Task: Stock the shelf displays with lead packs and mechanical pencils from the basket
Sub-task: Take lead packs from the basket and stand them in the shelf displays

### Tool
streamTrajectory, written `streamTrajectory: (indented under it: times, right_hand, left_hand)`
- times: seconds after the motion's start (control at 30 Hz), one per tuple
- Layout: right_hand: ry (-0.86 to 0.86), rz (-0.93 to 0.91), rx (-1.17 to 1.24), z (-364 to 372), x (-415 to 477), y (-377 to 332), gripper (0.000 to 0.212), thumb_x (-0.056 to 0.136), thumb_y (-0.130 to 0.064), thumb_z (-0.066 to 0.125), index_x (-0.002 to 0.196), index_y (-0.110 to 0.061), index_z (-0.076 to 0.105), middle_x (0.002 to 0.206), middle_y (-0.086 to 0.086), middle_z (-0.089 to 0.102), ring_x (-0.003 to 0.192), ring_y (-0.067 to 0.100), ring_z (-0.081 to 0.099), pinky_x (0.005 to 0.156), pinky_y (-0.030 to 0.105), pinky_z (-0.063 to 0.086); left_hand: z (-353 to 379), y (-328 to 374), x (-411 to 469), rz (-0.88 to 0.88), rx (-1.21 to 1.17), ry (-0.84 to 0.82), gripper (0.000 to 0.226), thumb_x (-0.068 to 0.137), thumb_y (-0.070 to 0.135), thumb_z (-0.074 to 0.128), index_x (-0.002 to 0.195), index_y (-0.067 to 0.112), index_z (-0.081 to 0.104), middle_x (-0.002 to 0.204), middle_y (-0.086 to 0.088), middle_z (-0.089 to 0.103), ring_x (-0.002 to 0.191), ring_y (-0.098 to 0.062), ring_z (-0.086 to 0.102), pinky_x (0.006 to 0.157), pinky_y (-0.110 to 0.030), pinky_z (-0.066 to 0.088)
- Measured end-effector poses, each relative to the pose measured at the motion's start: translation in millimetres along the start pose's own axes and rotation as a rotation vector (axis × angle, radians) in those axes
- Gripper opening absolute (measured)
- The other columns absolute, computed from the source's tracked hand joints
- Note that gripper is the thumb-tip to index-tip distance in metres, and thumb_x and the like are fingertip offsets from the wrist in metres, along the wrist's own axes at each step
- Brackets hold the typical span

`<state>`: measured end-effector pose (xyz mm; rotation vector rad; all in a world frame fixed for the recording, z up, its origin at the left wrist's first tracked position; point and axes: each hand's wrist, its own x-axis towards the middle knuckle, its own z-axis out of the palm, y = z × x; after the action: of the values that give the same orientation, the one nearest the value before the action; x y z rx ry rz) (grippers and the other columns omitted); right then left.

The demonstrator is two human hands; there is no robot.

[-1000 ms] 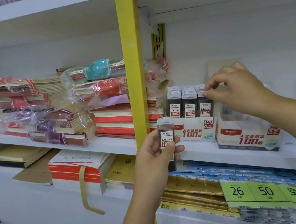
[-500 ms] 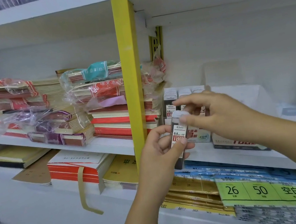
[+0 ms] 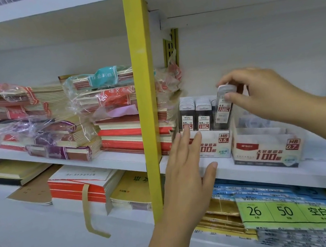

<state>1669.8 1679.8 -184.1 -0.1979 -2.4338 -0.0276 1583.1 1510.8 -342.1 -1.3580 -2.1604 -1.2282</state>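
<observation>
- Lead pack [image 3: 222, 107] tilted at the right end of the 0.5 box [image 3: 217, 143], lower end down inside, cap end above the other packs.
- Right hand [image 3: 264, 94] above and right of the 0.5 box, thumb and fingers [image 3: 233, 77] pinching the pack near its cap.
- Rows of upright packs [image 3: 194, 114] filling the left and middle of the 0.5 box.
- Left hand [image 3: 188, 168] before the 0.5 box's left front, fingers straight and slightly spread, holding nothing; contact with the box unclear.
- 0.7 box [image 3: 268, 149] just right of the 0.5 box, clear-walled, contents blurred.
- Shelf [image 3: 251, 175] under the 0.5 box.
- Yellow post [image 3: 147, 104] just left of the 0.5 box.
- Notebooks [image 3: 116, 130] stacked left of the 0.5 box beyond the post, some in plastic wrap.
- Green tags [image 3: 285, 210] reading 26 and 50, below the 0.5 box.
</observation>
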Motion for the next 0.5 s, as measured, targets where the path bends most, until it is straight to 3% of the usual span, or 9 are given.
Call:
streamTrajectory:
  times: [0.13,0.23,0.37,0.5]
  right_hand:
    - [-0.092,0.091,0.124,10,1,9,0.02,0.087,-0.029,0.068,0.099,-0.032,0.052,0.095,-0.011,0.062,0.087,0.003,0.055,0.067,0.021,0.04]
    - [-0.062,0.095,0.002,20,5,15,0.012,0.085,-0.037,0.067,0.095,-0.035,0.06,0.096,-0.01,0.057,0.097,0.011,0.044,0.077,0.031,0.038]
    - [-0.025,0.112,-0.138,26,6,17,0.025,0.088,-0.043,0.063,0.111,-0.033,0.069,0.094,-0.007,0.05,0.1,0.011,0.033,0.08,0.032,0.034]
    - [-0.002,0.118,-0.131,16,-8,8,0.037,0.095,-0.039,0.053,0.131,-0.032,0.057,0.109,-0.005,0.055,0.11,0.013,0.037,0.086,0.027,0.03]
  left_hand:
    - [2,-4,0,-0.003,0.003,-0.007,0.067,0.101,0.046,0.047,0.157,0.041,0.01,0.163,0.029,-0.012,0.149,0.005,-0.014,0.126,-0.035,0.01]
    - [3,-7,-1,0.006,0.006,-0.001,0.067,0.101,0.046,0.047,0.157,0.04,0.012,0.162,0.03,-0.011,0.149,0.006,-0.013,0.125,-0.032,0.01]
    - [4,-9,-1,0.026,-0.007,0.001,0.066,0.101,0.045,0.049,0.157,0.04,0.015,0.161,0.033,-0.012,0.149,0.007,-0.012,0.123,-0.03,0.01]
    - [-1,-5,-4,0.012,-0.043,-0.001,0.064,0.101,0.041,0.051,0.156,0.041,0.019,0.162,0.033,-0.004,0.149,0.008,-0.005,0.121,-0.025,0.011]
